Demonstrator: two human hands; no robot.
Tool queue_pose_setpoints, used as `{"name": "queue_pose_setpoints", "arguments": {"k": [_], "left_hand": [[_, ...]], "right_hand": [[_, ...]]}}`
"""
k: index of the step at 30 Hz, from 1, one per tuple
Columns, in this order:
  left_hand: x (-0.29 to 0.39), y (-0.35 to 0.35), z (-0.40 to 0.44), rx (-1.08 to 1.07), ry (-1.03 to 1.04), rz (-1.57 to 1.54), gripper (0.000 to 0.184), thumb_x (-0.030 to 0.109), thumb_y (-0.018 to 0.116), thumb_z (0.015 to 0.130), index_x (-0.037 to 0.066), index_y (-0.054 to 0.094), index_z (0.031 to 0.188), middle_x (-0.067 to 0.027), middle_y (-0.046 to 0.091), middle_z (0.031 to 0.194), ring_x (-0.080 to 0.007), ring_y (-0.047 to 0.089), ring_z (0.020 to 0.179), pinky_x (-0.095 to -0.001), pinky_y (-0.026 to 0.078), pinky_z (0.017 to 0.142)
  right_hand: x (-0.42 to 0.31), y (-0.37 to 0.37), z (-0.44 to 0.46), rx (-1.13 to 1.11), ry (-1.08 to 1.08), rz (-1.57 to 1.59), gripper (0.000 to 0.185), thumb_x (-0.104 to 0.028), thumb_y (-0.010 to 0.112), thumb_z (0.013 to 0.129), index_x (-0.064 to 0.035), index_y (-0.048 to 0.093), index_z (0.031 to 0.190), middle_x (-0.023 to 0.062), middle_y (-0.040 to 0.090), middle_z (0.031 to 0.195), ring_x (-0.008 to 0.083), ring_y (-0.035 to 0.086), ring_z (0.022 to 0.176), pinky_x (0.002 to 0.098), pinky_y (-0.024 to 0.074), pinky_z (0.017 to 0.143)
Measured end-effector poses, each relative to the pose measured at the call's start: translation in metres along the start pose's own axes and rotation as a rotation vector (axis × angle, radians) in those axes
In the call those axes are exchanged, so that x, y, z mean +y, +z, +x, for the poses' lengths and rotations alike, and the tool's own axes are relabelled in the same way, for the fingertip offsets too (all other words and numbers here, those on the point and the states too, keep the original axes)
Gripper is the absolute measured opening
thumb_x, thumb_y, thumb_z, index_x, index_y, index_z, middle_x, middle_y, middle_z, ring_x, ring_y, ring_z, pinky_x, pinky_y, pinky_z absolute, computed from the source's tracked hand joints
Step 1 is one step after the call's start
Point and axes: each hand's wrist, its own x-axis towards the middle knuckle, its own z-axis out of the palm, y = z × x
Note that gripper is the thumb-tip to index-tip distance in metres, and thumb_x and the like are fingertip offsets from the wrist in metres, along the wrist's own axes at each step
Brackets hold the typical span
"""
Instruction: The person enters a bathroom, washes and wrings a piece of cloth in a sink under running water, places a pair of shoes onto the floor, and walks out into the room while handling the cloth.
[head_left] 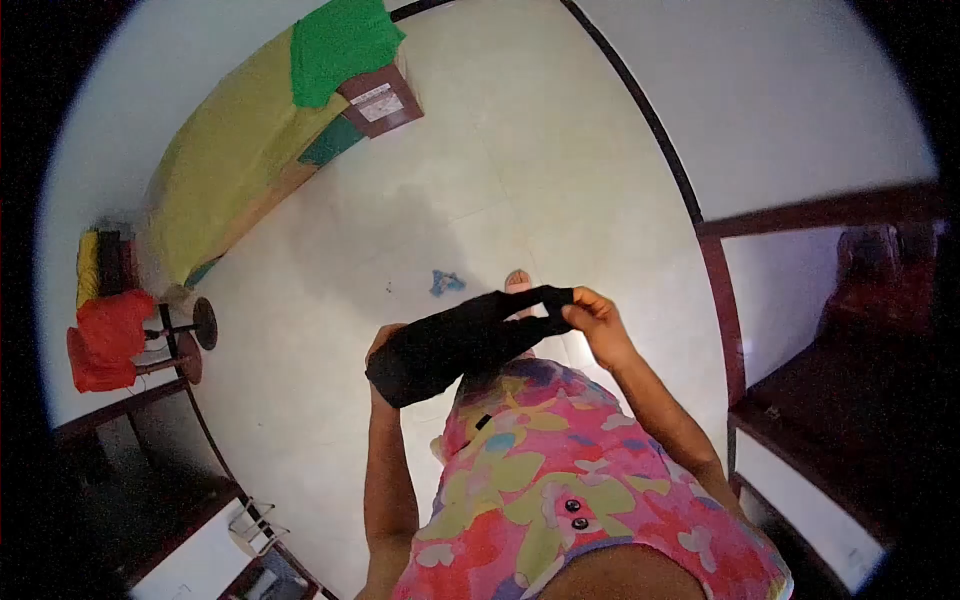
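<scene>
A black garment (440,340) with strap-like ends is stretched between my two hands at waist height, in front of a pink floral dress. At its wide left end is my left hand (383,340), mostly hidden behind the cloth, with the fabric draped over it. My right hand (597,322) pinches the narrow straps at the right end, thumb and fingers closed on them. Between the straps a gap shows the floor. Beyond the garment, a small crumpled blue cloth (447,283) lies on the floor close to a foot (518,282).
Along the left wall runs something long under a yellow-green cover (235,130), with a green cloth (345,45) and a brown box (382,102) at its far end. A red cloth (110,335) hangs at left. A dark doorway with a brown frame (722,310) stands at right.
</scene>
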Motion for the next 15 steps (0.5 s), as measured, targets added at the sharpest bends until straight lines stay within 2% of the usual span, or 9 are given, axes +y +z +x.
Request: {"name": "queue_pose_setpoints", "arguments": {"k": [2,3,5,6,7,9,11,13,15], "left_hand": [[0.010,0.001,0.031,-0.040,-0.136,-0.220,0.023,0.011,0.042,0.075,-0.002,0.048,0.093,-0.0101,0.053,0.085,-0.0174,0.052,0.078,-0.0273,0.041,0.074],[0.018,0.007,0.045,-0.026,-0.133,-0.225,0.023,0.011,0.042,0.075,-0.002,0.048,0.093,-0.0101,0.053,0.085,-0.0174,0.052,0.078,-0.0273,0.041,0.074],[0.039,0.016,0.063,-0.091,-0.328,-0.390,0.024,0.009,0.042,0.075,-0.003,0.047,0.095,-0.0091,0.054,0.086,-0.0170,0.052,0.077,-0.0270,0.041,0.074],[0.049,0.024,0.071,-0.083,-0.261,-0.134,0.026,0.007,0.045,0.073,-0.002,0.047,0.097,-0.0084,0.054,0.088,-0.0153,0.052,0.078,-0.0256,0.041,0.074],[0.052,0.029,0.077,-0.063,-0.251,-0.142,0.026,0.007,0.045,0.073,-0.002,0.047,0.097,-0.0084,0.054,0.088,-0.0153,0.052,0.078,-0.0256,0.041,0.074],[0.048,0.033,0.073,-0.028,-0.211,0.052,0.029,0.003,0.049,0.070,-0.001,0.047,0.099,-0.0076,0.054,0.091,-0.0131,0.051,0.081,-0.0244,0.040,0.074],[0.040,0.041,0.087,0.021,-0.284,-0.053,0.033,0.002,0.053,0.068,0.000,0.047,0.101,-0.0068,0.053,0.095,-0.0113,0.050,0.085,-0.0228,0.038,0.076],[0.035,0.063,0.097,0.045,-0.289,-0.329,0.037,0.003,0.053,0.068,0.000,0.046,0.104,-0.0059,0.052,0.097,-0.0110,0.048,0.087,-0.0225,0.037,0.078],[0.035,0.078,0.108,0.112,-0.279,-0.290,0.042,0.005,0.053,0.069,0.001,0.042,0.109,-0.0059,0.050,0.102,-0.0111,0.047,0.090,-0.0228,0.035,0.081]], "right_hand": [[-0.020,-0.008,0.035,0.022,-0.020,0.018,0.007,-0.004,0.046,0.075,-0.0033,0.052,0.079,-0.0012,0.052,0.072,0.0074,0.047,0.067,0.0217,0.0382,0.064],[-0.029,-0.013,0.049,0.026,-0.021,0.022,0.007,-0.003,0.046,0.076,-0.0037,0.053,0.079,-0.0023,0.052,0.072,0.0071,0.047,0.068,0.0217,0.0381,0.064],[-0.042,-0.019,0.080,0.024,-0.054,0.068,0.008,-0.002,0.046,0.076,-0.0053,0.053,0.077,-0.0025,0.052,0.073,0.0067,0.046,0.069,0.0212,0.0375,0.066],[-0.049,-0.020,0.092,0.007,-0.048,0.041,0.008,-0.002,0.046,0.076,-0.0049,0.053,0.078,-0.0022,0.052,0.073,0.0068,0.046,0.070,0.0213,0.0376,0.067],[-0.056,-0.019,0.104,-0.015,-0.047,0.010,0.009,-0.002,0.046,0.076,-0.0045,0.053,0.080,-0.0019,0.052,0.074,0.0069,0.046,0.072,0.0215,0.0376,0.068],[-0.067,-0.007,0.115,-0.059,-0.031,-0.025,0.010,-0.002,0.046,0.075,-0.0039,0.052,0.084,-0.0015,0.051,0.075,0.0074,0.046,0.074,0.0224,0.0377,0.070],[-0.076,-0.006,0.142,-0.113,0.013,-0.064,0.013,-0.002,0.047,0.074,-0.0033,0.050,0.087,-0.0011,0.051,0.077,0.0078,0.046,0.075,0.0233,0.0378,0.071],[-0.072,-0.013,0.170,-0.250,-0.027,-0.251,0.023,-0.004,0.050,0.073,-0.0032,0.047,0.096,0.0030,0.050,0.085,0.0105,0.046,0.080,0.0264,0.0376,0.075],[-0.061,-0.029,0.212,-0.378,-0.059,-0.456,0.026,-0.010,0.055,0.071,-0.0065,0.048,0.096,0.0134,0.037,0.110,0.0161,0.047,0.086,0.0278,0.0373,0.076]]}}
